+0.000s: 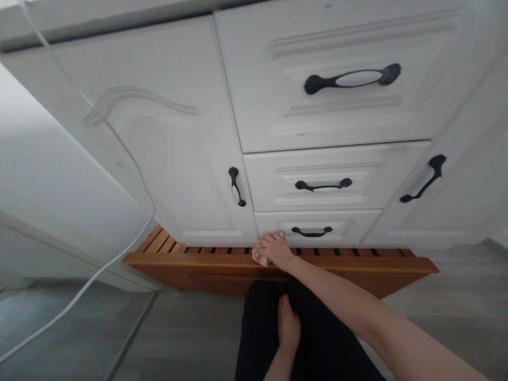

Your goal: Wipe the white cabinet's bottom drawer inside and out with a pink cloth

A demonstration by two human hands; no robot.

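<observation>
While the left hand (289,323) is resting between the dark-trousered legs (260,333), its grip not showing clearly enough to tell, the right hand (277,251) is gripping a pale cloth (260,258) near the lower left corner of the bottom drawer (313,221), at the slatted wooden surface (222,260). The person is probably wiping; the next move is likely calling for light pressure along the slats. The cloth is looking crumpled and faintly pinkish, partly hiding under that hand.
</observation>
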